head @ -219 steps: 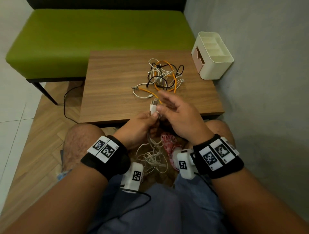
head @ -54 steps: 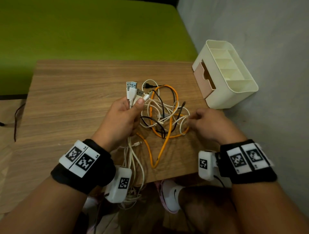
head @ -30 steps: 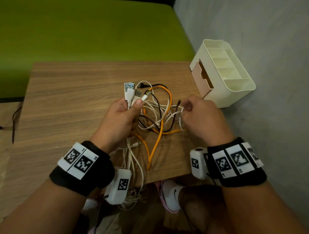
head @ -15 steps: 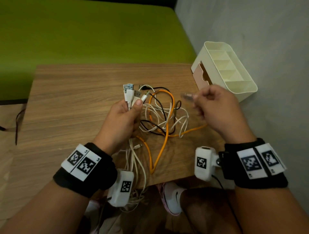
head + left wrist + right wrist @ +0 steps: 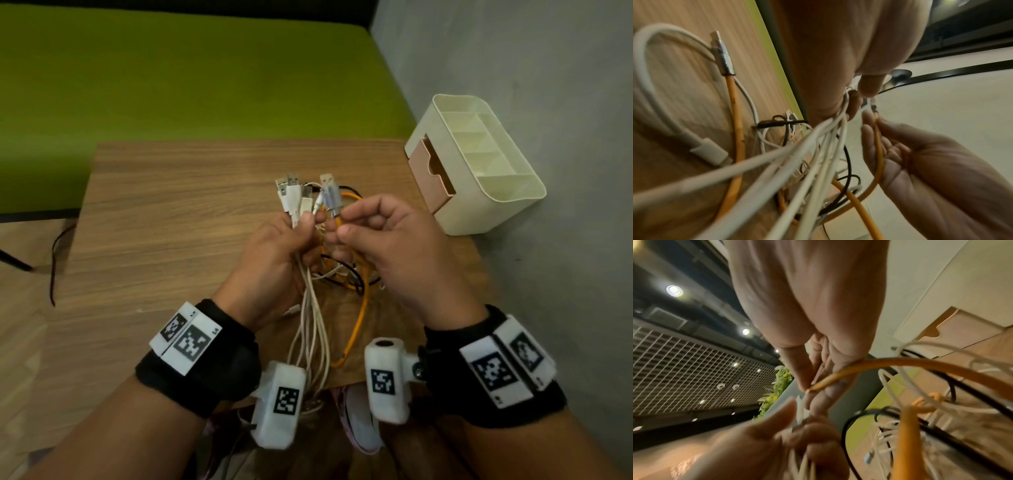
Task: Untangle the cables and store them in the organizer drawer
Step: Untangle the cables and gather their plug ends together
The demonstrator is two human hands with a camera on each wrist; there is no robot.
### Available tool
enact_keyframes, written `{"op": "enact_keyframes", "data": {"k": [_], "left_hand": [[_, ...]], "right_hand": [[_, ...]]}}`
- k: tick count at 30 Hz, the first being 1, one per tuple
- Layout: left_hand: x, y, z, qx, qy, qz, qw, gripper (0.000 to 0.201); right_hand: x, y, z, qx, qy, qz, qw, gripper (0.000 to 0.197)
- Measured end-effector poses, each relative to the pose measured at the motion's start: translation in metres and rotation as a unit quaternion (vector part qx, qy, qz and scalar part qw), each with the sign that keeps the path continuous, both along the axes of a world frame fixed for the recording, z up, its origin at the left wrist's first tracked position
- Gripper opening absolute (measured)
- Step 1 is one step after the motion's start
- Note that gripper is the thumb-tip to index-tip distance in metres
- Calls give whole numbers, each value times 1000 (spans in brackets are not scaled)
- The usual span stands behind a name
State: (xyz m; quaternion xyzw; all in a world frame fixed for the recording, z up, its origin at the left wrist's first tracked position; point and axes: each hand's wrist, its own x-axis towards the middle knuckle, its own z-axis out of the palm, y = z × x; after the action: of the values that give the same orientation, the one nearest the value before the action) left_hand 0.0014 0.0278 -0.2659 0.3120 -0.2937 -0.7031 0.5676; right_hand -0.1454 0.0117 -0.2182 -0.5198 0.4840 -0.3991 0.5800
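My left hand [image 5: 302, 223] grips a bundle of white cables [image 5: 310, 318] over the wooden table [image 5: 171, 222], with their USB plugs [image 5: 290, 193] sticking up. My right hand [image 5: 342, 224] pinches the orange cable [image 5: 359, 315] just below its silver plug [image 5: 330, 197], right beside the bundle. In the right wrist view, thumb and forefinger meet on the orange cable [image 5: 900, 363]. In the left wrist view, its other silver plug [image 5: 723, 61] lies on the table. A tangle of black, white and orange cable [image 5: 346, 275] lies under my hands. The cream organizer [image 5: 493, 192] stands at right, its tan drawer [image 5: 432, 171] slightly pulled out.
A green bench [image 5: 171, 85] runs behind the table and a grey wall [image 5: 531, 68] stands close on the right, with the organizer against it. A black cord [image 5: 54, 263] lies on the floor at left. A shoe [image 5: 359, 421] shows below the table's near edge.
My right hand has carried the orange cable's plug end leftward, from near the organizer to the left hand's bundle. The left hand keeps its grip on the white cables.
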Motion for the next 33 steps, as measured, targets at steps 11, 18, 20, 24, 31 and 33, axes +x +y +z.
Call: {"op": "enact_keyframes", "data": {"k": [11,18,20,24,31,33], "left_hand": [[2,4,-4,-64,-60,32,996,28],[-2,4,-1,-58,-107,1,993,24],[-3,6,-1,-51,-115,-15,992,24],[-2,8,1,-34,-76,-39,996,41],[-11,14,3,-32,-31,-108,993,20],[-8,15,4,-11,-10,-134,991,17]], "right_hand": [[18,15,-7,-123,148,-11,981,8],[8,5,2,-137,149,-20,979,27],[9,5,1,-142,162,11,976,33],[6,4,0,-144,146,26,978,35],[-3,2,4,-93,54,117,987,55],[-8,-1,5,-89,79,149,982,54]]}}
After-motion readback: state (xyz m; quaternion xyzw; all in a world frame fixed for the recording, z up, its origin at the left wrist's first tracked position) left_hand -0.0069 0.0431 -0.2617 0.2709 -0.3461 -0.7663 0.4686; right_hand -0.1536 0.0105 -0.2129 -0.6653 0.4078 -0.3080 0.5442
